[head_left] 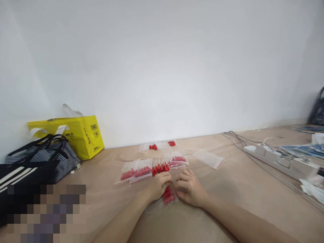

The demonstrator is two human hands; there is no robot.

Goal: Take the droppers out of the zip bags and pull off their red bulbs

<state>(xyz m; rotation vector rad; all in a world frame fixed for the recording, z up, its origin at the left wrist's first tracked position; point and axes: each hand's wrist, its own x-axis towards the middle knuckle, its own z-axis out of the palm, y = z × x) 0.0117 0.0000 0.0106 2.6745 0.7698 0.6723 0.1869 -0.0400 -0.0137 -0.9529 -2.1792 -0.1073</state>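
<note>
My left hand (159, 185) and my right hand (190, 188) meet over a small clear zip bag of red capsules (168, 196) on the tan table. Both hands have curled fingers pinching that bag from either side. Just beyond the hands lies a row of several filled bags with red capsules (141, 172). Further back, two more bags with red pieces (162, 145) rest near the wall. An empty clear bag (209, 158) lies to the right of the row.
A yellow paper bag (81, 135) and a striped dark handbag (37, 162) stand at the left by the wall. A white power strip with cables (280, 158) and some printed sheets (301, 150) lie at the right. A white wall bounds the table's far edge.
</note>
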